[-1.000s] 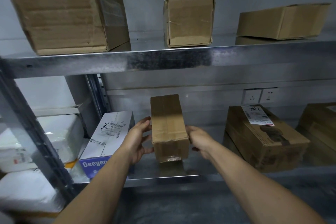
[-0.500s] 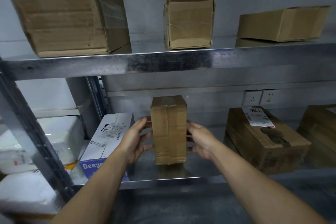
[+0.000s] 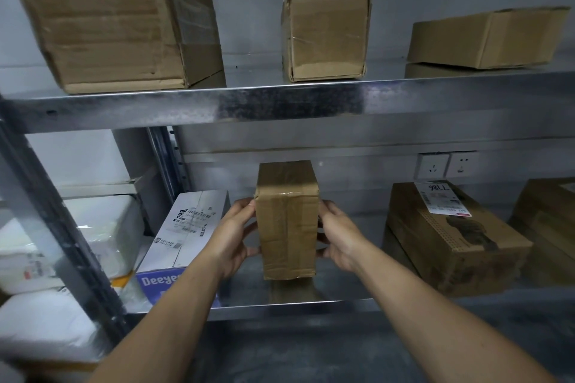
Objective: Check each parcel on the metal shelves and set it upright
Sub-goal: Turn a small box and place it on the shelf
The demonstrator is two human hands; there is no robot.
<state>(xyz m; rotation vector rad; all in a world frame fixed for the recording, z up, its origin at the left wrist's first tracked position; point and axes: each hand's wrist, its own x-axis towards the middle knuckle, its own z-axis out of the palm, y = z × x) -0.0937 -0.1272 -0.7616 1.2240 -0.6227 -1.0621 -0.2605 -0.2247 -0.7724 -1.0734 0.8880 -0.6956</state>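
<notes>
A small taped brown parcel (image 3: 287, 224) stands upright on its end in the middle of the lower metal shelf (image 3: 342, 305). My left hand (image 3: 235, 233) grips its left side and my right hand (image 3: 337, 233) grips its right side, fingers curled round the edges. To its left a white and blue box (image 3: 183, 236) lies flat. To its right a brown parcel with a white label (image 3: 451, 236) lies flat. On the upper shelf (image 3: 280, 102) sit a large tilted carton (image 3: 112, 15), a small upright box (image 3: 326, 34) and a flat box (image 3: 485, 37).
A slanted metal upright (image 3: 53, 227) frames the left side, with white bagged parcels (image 3: 62, 242) behind it. Another brown carton (image 3: 550, 227) sits at the far right of the lower shelf. Two wall sockets (image 3: 446, 165) are on the back wall.
The small parcel has been tipped from leaning back to standing straight on its end, and both hands have stayed on its sides.
</notes>
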